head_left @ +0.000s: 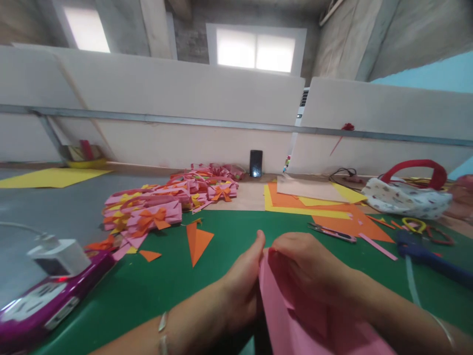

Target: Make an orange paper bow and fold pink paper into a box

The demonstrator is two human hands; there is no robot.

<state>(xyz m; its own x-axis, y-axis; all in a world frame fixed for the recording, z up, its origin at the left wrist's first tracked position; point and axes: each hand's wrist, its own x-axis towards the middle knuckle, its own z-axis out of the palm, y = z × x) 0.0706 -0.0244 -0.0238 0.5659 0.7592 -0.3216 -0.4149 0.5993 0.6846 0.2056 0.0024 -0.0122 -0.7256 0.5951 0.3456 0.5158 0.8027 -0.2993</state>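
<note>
A folded piece of pink paper (284,320) is between my hands at the bottom centre, its top edge near their fingertips. My left hand (240,286) grips the paper's left edge, thumb raised and fingers hidden behind it. Curled over the upper part of the paper is my right hand (310,264), its fingertips tucked inside the fold. Just left of my hands lies a folded orange paper piece (199,244) on the green mat (155,286). A pointed, slim-handled tool (332,232) rests beyond my right hand.
Pink paper bags with orange and yellow bows (158,207) are heaped at left. A purple power strip (55,296) carries a white charger (59,259). A phone (255,163) leans on the partition. At right are orange sheets (354,222), a blue glue gun (428,256) and a patterned cloth item (406,197).
</note>
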